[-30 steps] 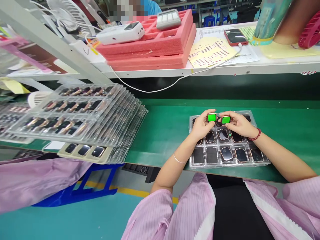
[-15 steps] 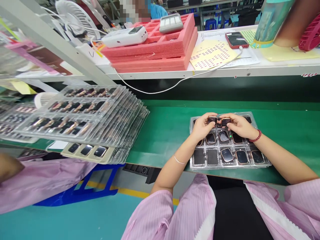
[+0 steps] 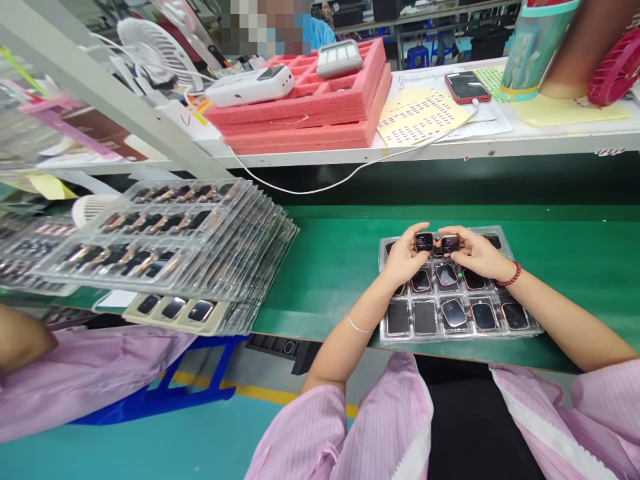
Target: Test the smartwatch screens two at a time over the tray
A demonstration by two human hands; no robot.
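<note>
A clear plastic tray (image 3: 415, 335) lies on the green bench, with several dark square watch-like pieces in its compartments. Over its back row, my left hand (image 3: 404, 257) grips one watch piece (image 3: 424, 242) between thumb and fingers. Close beside it, my right hand (image 3: 475, 253) holds another watch piece (image 3: 450, 244), its dark face turned up. The two pieces are slightly apart. A small green dot (image 3: 461, 275) shows near the middle row. Two front-left compartments hold flat dark rectangles (image 3: 425, 317).
Stacked clear trays (image 3: 200, 257) full of pieces stand at the left, beside a cream tray (image 3: 187, 325). Above the bench, a white shelf (image 3: 540, 143) carries red foam trays (image 3: 300, 133) and a phone (image 3: 467, 87). Another person's arm (image 3: 23, 337) shows at far left; a cable hangs below the shelf.
The view has shifted slightly. The thumbs have moved down off the faces of both held pieces, which now show more fully. Both hands stay over the back row.
</note>
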